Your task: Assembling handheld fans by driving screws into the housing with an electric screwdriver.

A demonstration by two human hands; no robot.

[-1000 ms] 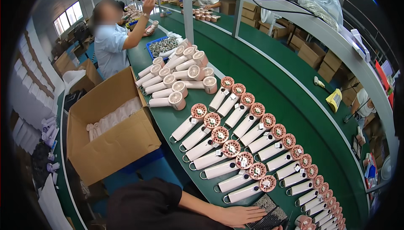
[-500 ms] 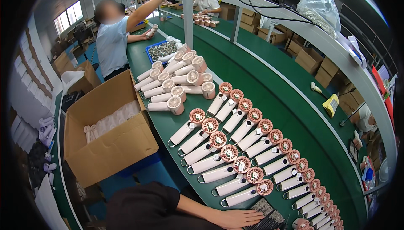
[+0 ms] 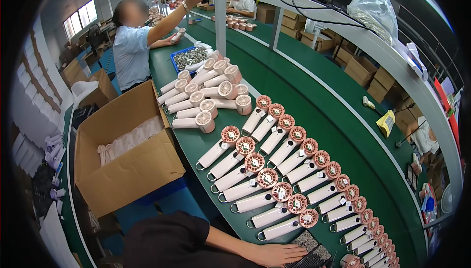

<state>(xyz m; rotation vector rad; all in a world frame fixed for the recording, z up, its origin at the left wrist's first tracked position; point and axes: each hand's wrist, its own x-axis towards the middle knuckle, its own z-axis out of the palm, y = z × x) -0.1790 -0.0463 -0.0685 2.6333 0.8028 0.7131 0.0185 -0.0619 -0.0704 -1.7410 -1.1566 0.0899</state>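
Note:
At the lower edge my left hand (image 3: 278, 254) lies flat, fingers stretched out and side by side. Its fingertips touch the edge of a dark, shallow tray (image 3: 308, 246) covered with tiny speckled bits. The nearest pink-and-white handheld fan (image 3: 282, 229) lies just beyond the hand, with a wire loop at its handle end. Rows of similar fans (image 3: 321, 195) stretch along the green bench, their round pink heads facing up without front covers. My right hand is out of view.
A large open cardboard box (image 3: 132, 174) stands left of the green bench (image 3: 343, 125). Behind it lie a heap of covered fans (image 3: 203, 91) and a blue bin (image 3: 189, 61) of small metal parts. A metal post (image 3: 220, 17) rises near a co-worker (image 3: 131, 42) holding a white part.
My left hand stays where it was on the tray. At the far left, the co-worker's raised hand has come down a little and the head has turned.

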